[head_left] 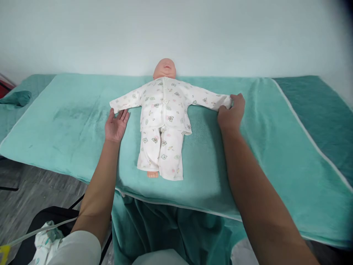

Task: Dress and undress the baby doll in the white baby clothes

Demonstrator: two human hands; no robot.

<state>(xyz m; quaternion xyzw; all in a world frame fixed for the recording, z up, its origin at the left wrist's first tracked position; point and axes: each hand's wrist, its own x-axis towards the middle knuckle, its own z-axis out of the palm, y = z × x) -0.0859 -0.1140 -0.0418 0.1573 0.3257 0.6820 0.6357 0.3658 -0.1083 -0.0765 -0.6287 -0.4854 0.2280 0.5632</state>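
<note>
A baby doll (164, 69) lies on its back on a green blanket (204, 162), arms spread wide. It wears a white printed long-sleeved top (165, 106) and matching pants (171, 154). One bare foot (152, 174) shows below a pant leg; the other foot is hidden. My left hand (116, 127) is palm up at the left sleeve cuff, its fingers stretched out and their tips against the cuff's lower edge. At the other side, my right hand (232, 112) pinches the end of the right sleeve (211, 100) between thumb and fingers. Neither of the doll's hands shows.
A white wall (176, 33) rises behind the covered table. The blanket hangs over the front edge (176, 204). At lower left, a black chair (41, 217) holds white and green folded items (48, 239), and a pale cord (44, 229) crosses over it.
</note>
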